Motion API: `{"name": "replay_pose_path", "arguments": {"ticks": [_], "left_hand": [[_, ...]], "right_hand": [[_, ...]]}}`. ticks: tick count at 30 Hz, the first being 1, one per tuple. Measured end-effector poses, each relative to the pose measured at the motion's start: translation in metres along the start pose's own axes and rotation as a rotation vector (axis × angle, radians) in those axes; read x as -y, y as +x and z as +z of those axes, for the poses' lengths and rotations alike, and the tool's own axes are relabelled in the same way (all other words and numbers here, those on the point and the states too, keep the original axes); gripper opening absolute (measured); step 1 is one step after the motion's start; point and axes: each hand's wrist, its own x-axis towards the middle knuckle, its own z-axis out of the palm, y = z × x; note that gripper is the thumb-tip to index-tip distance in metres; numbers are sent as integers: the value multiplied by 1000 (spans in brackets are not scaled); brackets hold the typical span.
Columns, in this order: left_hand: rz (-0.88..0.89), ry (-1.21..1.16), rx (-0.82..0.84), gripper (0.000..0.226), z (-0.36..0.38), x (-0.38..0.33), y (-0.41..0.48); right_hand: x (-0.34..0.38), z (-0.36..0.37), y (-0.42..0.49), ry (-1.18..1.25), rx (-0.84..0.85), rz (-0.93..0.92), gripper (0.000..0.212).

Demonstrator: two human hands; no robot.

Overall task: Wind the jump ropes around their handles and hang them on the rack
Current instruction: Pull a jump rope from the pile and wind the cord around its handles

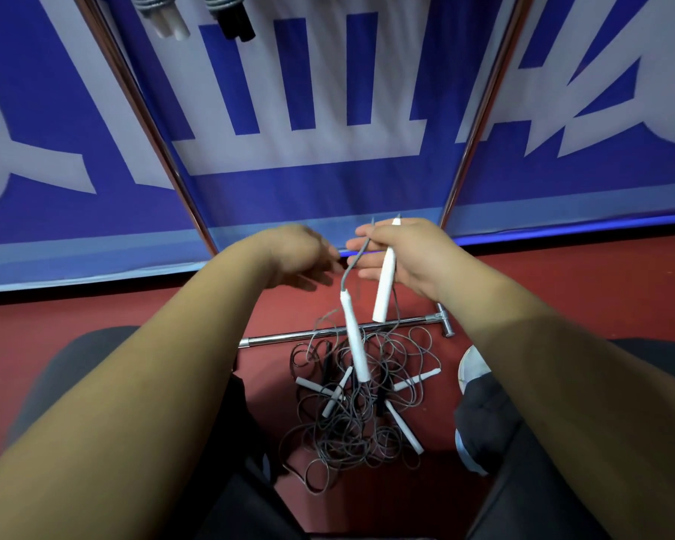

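Above the tangled rope pile, a white handle and its cord were gripped by the right hand; a second handle was seen dangling. The left hand was blurred, so its fingers' state could not be told.

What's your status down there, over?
Right hand grips one white handle and the grey cord; second handle dangles below. Left hand open beside the cord. This rope not yet wound. Tangled ropes on floor underneath.
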Motion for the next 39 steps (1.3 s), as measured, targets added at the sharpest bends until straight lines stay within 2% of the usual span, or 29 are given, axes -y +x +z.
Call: {"name": "replay_pose_path", "arguments": {"ticks": [3, 5, 6, 9, 12, 15, 19, 24, 28, 33, 37, 39], "left_hand": [[-13, 262, 262, 50, 7, 9, -4], [19, 268, 361, 49, 13, 10, -3], [48, 253, 357, 43, 15, 10, -2], [174, 211, 199, 23, 18, 9, 2], [271, 135, 72, 25, 17, 6, 5], [323, 108, 36, 25, 18, 4, 8], [308, 169, 23, 19, 23, 7, 12], [326, 108, -4, 11, 21, 2, 12], [307, 21, -51, 22, 15, -4, 7], [255, 29, -92, 32, 12, -5, 1], [266, 40, -100, 41, 9, -10, -5], [273, 152, -168, 40, 7, -10, -4]], "right_hand": [[3, -3, 3, 104, -60, -7, 20], [4, -6, 5, 132, -108, -22, 20], [5, -8, 6, 142, -132, -24, 20], [5, -11, 8, 179, -173, -16, 17], [4, -15, 9, 201, -182, -27, 17], [3, -17, 9, 234, -185, -50, 15], [1, -18, 10, 205, -191, -57, 17], [2, -21, 16, 33, -199, 14, 24], [-2, -18, 12, -207, -55, 172, 32], [-8, -8, 1, -201, 132, 282, 36], [-9, -4, -2, -237, 189, 293, 31], [-10, -4, -3, -251, 201, 300, 27]]}}
